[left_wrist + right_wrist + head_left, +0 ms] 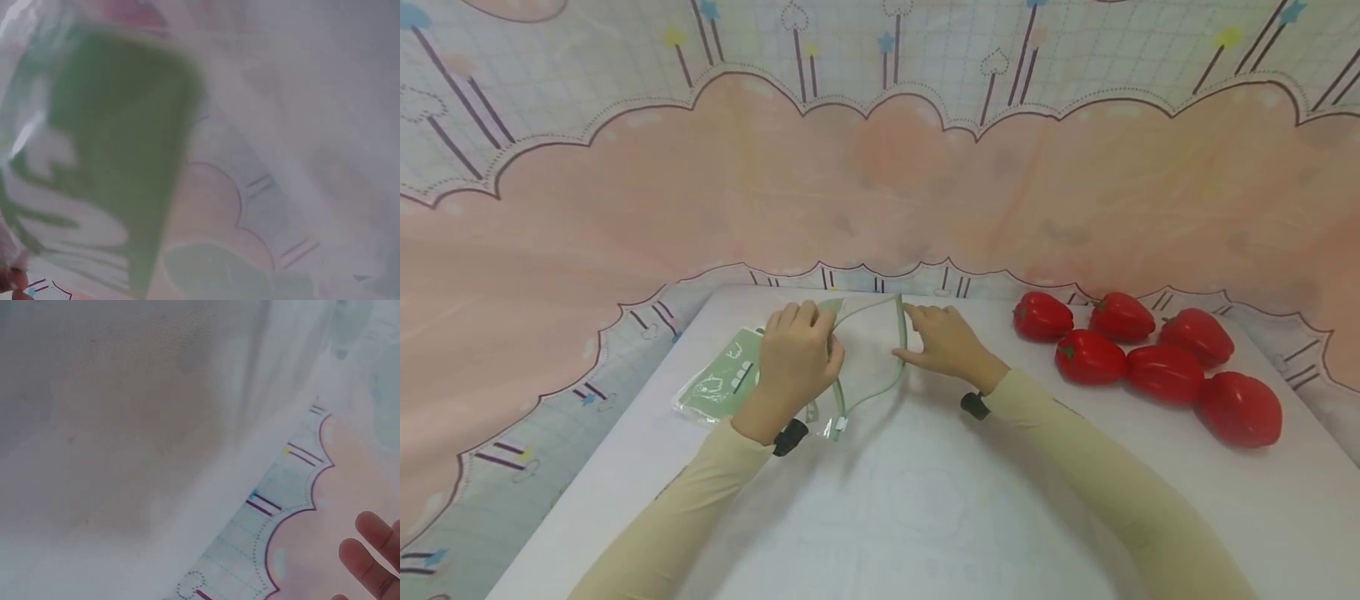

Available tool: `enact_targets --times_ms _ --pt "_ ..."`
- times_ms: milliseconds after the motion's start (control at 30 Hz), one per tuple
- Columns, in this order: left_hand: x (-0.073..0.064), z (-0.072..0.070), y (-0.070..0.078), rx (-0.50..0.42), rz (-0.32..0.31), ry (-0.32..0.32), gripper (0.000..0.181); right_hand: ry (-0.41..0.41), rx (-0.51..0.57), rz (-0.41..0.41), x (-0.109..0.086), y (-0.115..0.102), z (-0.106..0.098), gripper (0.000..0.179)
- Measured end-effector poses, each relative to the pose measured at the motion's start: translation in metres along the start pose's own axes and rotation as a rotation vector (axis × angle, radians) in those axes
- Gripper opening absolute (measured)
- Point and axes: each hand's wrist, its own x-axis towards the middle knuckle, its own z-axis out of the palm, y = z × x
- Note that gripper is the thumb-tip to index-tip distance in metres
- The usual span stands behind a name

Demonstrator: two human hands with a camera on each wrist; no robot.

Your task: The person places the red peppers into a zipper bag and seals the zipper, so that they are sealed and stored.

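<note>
A clear plastic zip bag with a green printed panel (pixel 718 383) lies to the left on the table, under and beside my left hand (pixel 797 350). Its green-edged mouth (pixel 902 325) stands spread in a loop between both hands, with a small pale slider (pixel 841 423) at the near end. The left fingers curl over the loop's left side and grip it. My right hand (pixel 951 342) touches the right edge, thumb and fingers spread apart along it. In the left wrist view the green panel (pixel 125 125) shows large and blurred; right fingers (pixel 365 565) appear extended in the right wrist view.
Several red bell peppers (pixel 1165 373) lie grouped at the right of the white table (pixel 925 517). A patterned curtain (pixel 880 183) hangs behind the table and along its sides. Dark wrist cameras (pixel 790 437) sit below both wrists.
</note>
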Motion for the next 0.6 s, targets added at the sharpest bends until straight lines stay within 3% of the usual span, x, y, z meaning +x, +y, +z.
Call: enact_targets --times_ms 233,600 --pt "0.001 0.001 0.000 -0.002 -0.015 -0.046 0.009 -0.032 0.026 0.011 -0.010 0.004 -0.018 0.069" --pt "0.000 0.002 0.001 -0.023 -0.024 -0.070 0.009 0.004 0.025 -0.021 -0.035 0.024 -0.043 0.071"
